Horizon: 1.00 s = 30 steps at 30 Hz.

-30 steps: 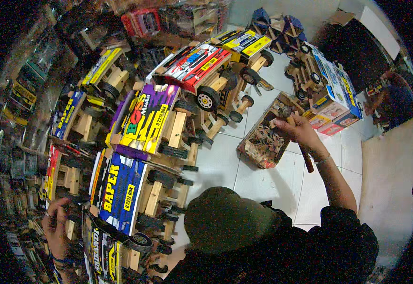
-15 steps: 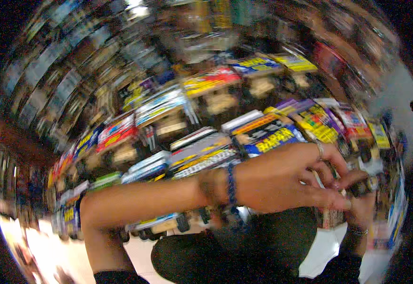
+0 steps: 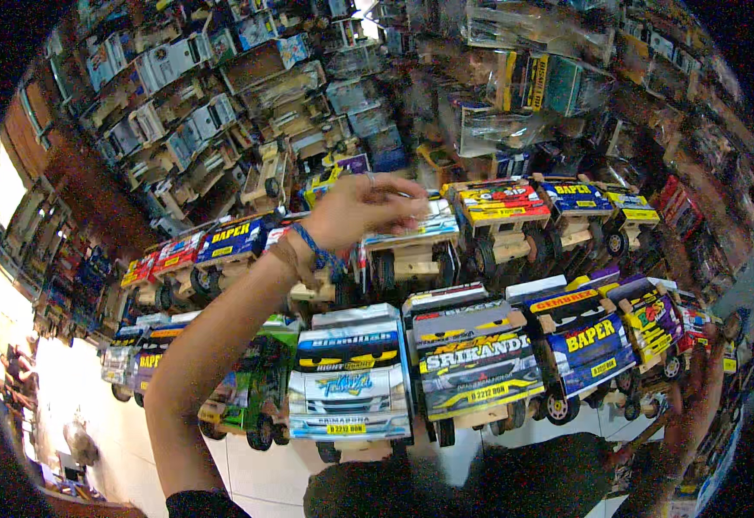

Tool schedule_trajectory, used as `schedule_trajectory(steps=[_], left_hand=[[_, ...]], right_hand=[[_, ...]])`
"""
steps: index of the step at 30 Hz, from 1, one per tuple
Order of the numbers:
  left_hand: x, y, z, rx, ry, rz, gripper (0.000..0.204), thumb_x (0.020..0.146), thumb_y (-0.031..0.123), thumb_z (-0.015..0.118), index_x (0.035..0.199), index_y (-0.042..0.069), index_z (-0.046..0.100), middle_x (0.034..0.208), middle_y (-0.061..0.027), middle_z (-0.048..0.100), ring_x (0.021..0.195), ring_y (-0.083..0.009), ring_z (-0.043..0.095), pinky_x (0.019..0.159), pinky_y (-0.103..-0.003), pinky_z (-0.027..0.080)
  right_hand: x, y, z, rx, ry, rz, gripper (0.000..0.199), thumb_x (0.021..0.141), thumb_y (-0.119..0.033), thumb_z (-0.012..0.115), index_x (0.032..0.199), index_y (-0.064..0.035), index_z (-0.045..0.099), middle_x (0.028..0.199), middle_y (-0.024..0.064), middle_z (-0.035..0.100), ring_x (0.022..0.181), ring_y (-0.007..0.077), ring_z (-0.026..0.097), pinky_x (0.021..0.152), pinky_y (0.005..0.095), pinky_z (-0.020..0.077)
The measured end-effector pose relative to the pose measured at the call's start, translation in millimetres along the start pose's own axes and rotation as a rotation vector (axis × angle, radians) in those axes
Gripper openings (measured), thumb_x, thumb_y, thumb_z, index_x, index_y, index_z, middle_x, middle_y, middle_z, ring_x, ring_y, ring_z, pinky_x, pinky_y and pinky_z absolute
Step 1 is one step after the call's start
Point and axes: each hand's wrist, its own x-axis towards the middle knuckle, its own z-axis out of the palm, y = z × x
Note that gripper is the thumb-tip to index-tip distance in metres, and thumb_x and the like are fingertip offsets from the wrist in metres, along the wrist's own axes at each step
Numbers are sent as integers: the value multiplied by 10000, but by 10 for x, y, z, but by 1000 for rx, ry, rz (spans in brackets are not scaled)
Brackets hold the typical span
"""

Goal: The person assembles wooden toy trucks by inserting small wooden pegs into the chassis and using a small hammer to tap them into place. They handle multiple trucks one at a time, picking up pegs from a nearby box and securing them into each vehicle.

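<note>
Two rows of wooden toy trucks with bright printed fronts run across the view. My left hand (image 3: pixel 368 211) is raised over the far row, in front of a white and blue toy truck (image 3: pixel 433 226). Its fingers are loosely bent and apart, slightly blurred, with nothing visible in them. A braided blue bracelet (image 3: pixel 315 248) circles that wrist. At the right, my right hand (image 3: pixel 692 393) is in shadow beside the end of the near row, close to a purple and yellow toy truck (image 3: pixel 653 324). Its fingers are too dark and smeared to read.
In the near row stand a white and blue toy truck (image 3: pixel 349 384), a grey one (image 3: pixel 478 358), a dark blue one (image 3: pixel 591 345) and a green one (image 3: pixel 252 388). Stacked toy vehicles (image 3: pixel 187 95) fill the background. White floor tiles (image 3: pixel 265 475) show below.
My left hand has moved away from my right hand, leftward and up to the far row. My right hand is now apart at the right. The view has turned and is sharper.
</note>
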Motion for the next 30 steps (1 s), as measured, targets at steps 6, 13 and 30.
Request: schedule_trajectory(steps=[6,13,30], left_hand=[[803,-588,-540,-137,28,-115,293,906,195,704,1122,1,663,1028,-52,686,924,-129,659,819,-233,547],[1305,-791,-495,25,-317,-223,324,916,228,692,1202,78,673,983,-21,694,847,-65,622,747,-207,517],[1539,-995,-491,208,-417,44,280,857,232,752,1073,55,736,990,-56,733,947,-122,655,876,-280,496]], right_hand=[[-237,659,-280,56,104,119,650,945,-506,544,1450,-121,403,1305,106,524,1115,182,530,749,356,455],[-300,878,-711,-36,-276,73,474,988,-157,569,1414,-61,384,1063,137,669,857,242,645,655,329,505],[593,-175,1381,-377,-652,-87,621,793,-443,738,1212,-47,505,732,16,541,544,94,505,475,253,390]])
